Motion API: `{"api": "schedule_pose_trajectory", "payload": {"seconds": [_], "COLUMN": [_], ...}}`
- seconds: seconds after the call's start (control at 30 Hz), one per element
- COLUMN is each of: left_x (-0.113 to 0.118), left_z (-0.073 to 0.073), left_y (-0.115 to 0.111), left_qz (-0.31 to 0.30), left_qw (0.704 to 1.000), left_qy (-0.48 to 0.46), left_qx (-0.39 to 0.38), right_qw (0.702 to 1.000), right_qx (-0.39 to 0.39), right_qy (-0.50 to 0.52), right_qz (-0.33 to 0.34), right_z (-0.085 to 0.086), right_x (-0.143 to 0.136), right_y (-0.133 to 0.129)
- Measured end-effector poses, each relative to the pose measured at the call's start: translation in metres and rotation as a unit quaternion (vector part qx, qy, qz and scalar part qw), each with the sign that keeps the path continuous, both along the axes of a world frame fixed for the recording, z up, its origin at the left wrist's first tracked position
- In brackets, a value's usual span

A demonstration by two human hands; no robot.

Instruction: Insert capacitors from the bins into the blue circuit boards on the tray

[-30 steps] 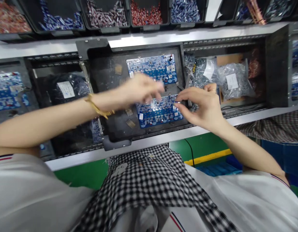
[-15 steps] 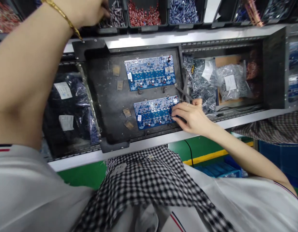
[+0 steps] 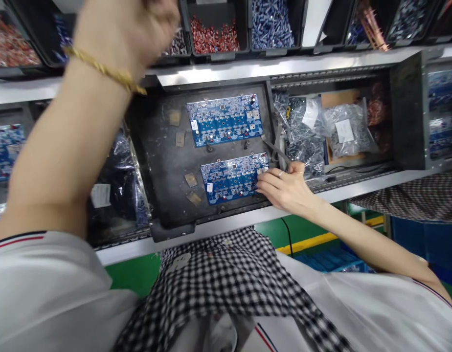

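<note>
My left hand (image 3: 138,34) is raised at the upper left, in front of the component bins. Motion smears it, and I cannot make out its fingers or anything in them. Two blue circuit boards lie in a black tray (image 3: 163,161), the upper board (image 3: 224,120) behind the lower board (image 3: 231,178). At the lower board's right end rests my right hand (image 3: 284,188), its fingers bent and pressed together against the board. The fingertips hide that corner, so whatever they pinch does not show. Small parts, white connectors among them, stand on both boards.
Behind the rail are bins of red components (image 3: 214,39), blue components (image 3: 272,29) and other parts. Clear bags of parts (image 3: 345,127) lie right of the tray. Dark plastic wrapping (image 3: 116,181) lies to its left. Small tan pads (image 3: 191,180) sit on the tray floor.
My left hand has come down and nearer from the bin of dark components. My right hand stays at the lower board's right end, its fingers slightly shifted. The whole view has tilted a little.
</note>
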State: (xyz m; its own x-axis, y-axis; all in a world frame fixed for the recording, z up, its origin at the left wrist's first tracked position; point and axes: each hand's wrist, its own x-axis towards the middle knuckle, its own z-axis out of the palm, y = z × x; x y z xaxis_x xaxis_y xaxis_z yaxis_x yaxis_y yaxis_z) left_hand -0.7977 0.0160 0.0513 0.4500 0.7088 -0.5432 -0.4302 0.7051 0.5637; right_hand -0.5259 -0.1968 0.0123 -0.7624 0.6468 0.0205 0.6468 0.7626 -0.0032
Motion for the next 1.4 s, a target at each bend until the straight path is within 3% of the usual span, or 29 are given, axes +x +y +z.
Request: {"api": "schedule_pose_trajectory", "payload": {"seconds": [0.03,0.07,0.1,0.17,0.23,0.3,0.43,0.63,0.9,1.17,1.4], "left_x": [0.01,0.02,0.029,0.044,0.053,0.059,0.067,0.065,0.063,0.063,0.065], "left_z": [0.0,-0.001,-0.003,-0.014,-0.026,-0.035,-0.036,-0.031,-0.046,-0.042,-0.045], "left_y": [-0.023,-0.047,-0.072,-0.117,-0.149,-0.166,-0.172,-0.178,-0.181,-0.175,-0.175], "left_qz": [0.083,0.106,0.049,-0.023,-0.052,-0.048,-0.034,-0.076,-0.159,-0.092,-0.087], "left_qw": [0.995,0.993,0.997,0.996,0.995,0.996,0.997,0.989,0.984,0.991,0.988], "left_qy": [0.002,0.023,0.052,0.065,0.057,0.042,0.029,0.064,0.076,0.075,0.1], "left_qx": [0.054,0.045,-0.024,-0.057,-0.07,-0.069,-0.058,-0.106,-0.023,-0.054,-0.084], "right_qw": [0.999,0.997,0.992,0.98,0.968,0.964,0.971,0.983,0.989,0.995,0.996], "right_qx": [-0.027,-0.059,-0.085,-0.094,-0.065,-0.041,-0.026,-0.067,-0.097,-0.061,-0.027], "right_qy": [0.015,0.037,0.065,0.128,0.171,0.19,0.183,0.106,0.052,-0.001,-0.045], "right_qz": [-0.016,-0.037,-0.063,-0.121,-0.169,-0.179,-0.152,-0.136,-0.096,-0.077,-0.074], "right_z": [0.003,0.006,0.01,0.014,0.016,0.014,0.011,0.008,-0.003,-0.003,-0.008], "right_x": [-0.001,-0.002,-0.004,-0.01,-0.02,-0.03,-0.038,-0.011,-0.003,-0.005,-0.008], "right_y": [0.003,0.006,0.011,0.02,0.027,0.032,0.034,0.046,0.059,0.058,0.052]}}
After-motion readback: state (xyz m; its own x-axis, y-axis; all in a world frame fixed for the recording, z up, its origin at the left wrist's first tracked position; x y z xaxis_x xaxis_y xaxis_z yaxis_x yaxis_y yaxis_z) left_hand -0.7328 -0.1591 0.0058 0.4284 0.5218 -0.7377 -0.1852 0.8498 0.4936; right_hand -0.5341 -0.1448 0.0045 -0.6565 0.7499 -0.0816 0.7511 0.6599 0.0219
